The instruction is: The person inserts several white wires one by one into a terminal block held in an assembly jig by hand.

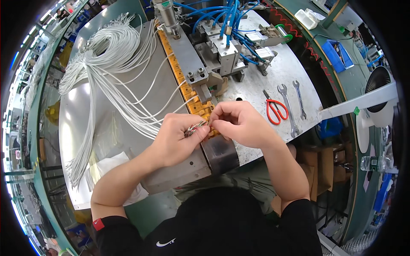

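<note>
My left hand (181, 136) is closed on a small bunch of thin red, white and dark wires (194, 128), which sticks out between thumb and fingers. Close against it, my right hand (239, 123) is pinched at the wire ends; what lies between its fingertips is too small to make out. Both hands are over the near end of a yellow-orange fixture strip (188, 91), which runs away along the metal machine (188, 55). White cables (128, 111) reach from the left into this strip.
A large coil of white cables (113, 42) lies on the metal table (171, 170) at left. Red-handled scissors (277, 112) and two wrenches (288, 109) lie at right. Blue air hoses (232, 19) top the machine. Beyond, a green bench holds a blue bin (337, 56); a fan (378, 89) stands nearby.
</note>
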